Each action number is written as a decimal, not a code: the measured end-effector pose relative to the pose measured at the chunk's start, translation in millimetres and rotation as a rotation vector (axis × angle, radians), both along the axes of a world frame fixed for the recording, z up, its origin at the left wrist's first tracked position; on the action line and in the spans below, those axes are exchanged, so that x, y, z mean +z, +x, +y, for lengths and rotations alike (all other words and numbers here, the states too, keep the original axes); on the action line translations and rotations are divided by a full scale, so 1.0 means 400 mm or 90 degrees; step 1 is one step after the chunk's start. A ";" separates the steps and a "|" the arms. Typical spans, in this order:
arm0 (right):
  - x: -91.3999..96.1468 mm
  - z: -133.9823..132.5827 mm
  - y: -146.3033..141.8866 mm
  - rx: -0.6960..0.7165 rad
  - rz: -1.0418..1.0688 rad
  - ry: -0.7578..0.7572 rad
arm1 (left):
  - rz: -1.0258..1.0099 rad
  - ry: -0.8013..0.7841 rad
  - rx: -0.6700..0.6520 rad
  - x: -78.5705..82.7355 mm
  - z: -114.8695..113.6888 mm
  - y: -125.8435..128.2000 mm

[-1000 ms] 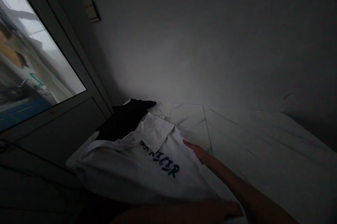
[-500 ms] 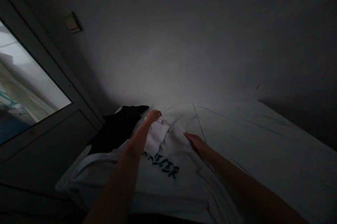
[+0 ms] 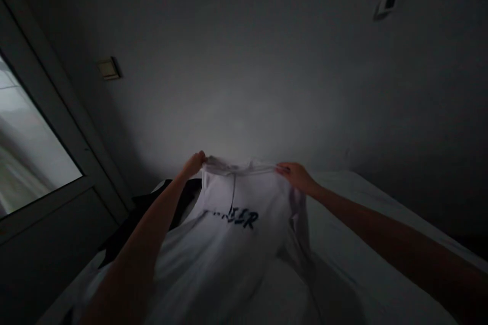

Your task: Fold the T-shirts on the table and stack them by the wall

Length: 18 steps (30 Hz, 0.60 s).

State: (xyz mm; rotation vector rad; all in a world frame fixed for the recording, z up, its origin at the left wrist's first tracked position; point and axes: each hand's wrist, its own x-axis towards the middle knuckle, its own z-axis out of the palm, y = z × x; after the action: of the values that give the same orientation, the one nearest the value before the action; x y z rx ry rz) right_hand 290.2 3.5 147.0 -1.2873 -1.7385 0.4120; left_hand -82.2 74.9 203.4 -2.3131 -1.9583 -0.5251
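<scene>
Window at far left; white veined surface at lower right. White T-shirt now raised off surface at centre, no longer lying flat, dark lettering facing view. Black garment just left of shirt. Left hand, right hand well apart at shirt's top edge, fingers of each pinched closed on fabric, holding it up.

A white shirt bears dark navy lettering, beside black cloth.
</scene>
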 end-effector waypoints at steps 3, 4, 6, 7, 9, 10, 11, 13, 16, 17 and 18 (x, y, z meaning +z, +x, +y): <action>0.269 0.076 0.038 -0.135 -0.039 0.267 | -0.095 0.288 0.031 0.247 0.041 0.002; 0.352 0.088 0.047 -0.178 -0.057 0.344 | -0.148 0.410 0.029 0.327 0.046 0.009; 0.488 0.096 0.063 -0.223 -0.130 0.421 | -0.260 0.602 0.016 0.466 0.043 0.028; 0.541 0.094 0.071 -0.232 -0.174 0.430 | -0.300 0.645 0.002 0.522 0.037 0.038; 0.620 0.083 0.089 -0.253 -0.227 0.438 | -0.326 0.631 -0.036 0.602 0.019 0.051; 0.649 0.077 0.099 -0.273 -0.231 0.445 | -0.320 0.607 -0.065 0.628 0.009 0.054; 0.673 0.071 0.109 -0.298 -0.227 0.452 | -0.311 0.585 -0.098 0.647 0.001 0.053; 0.710 0.060 0.132 -0.332 -0.226 0.461 | -0.295 0.547 -0.151 0.671 -0.014 0.047; 0.738 0.052 0.168 -0.341 -0.239 0.500 | -0.268 0.516 -0.156 0.685 -0.038 0.040; 0.739 0.051 0.180 -0.344 -0.231 0.514 | -0.248 0.513 -0.148 0.685 -0.049 0.039; 0.735 0.051 0.192 -0.346 -0.217 0.517 | -0.220 0.508 -0.145 0.683 -0.061 0.039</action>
State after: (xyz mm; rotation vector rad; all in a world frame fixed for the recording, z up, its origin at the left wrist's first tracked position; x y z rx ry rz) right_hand 367.2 23.8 441.1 -1.1666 -1.4709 -0.7923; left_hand -66.5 50.7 476.5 -1.9792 -1.2065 -1.4806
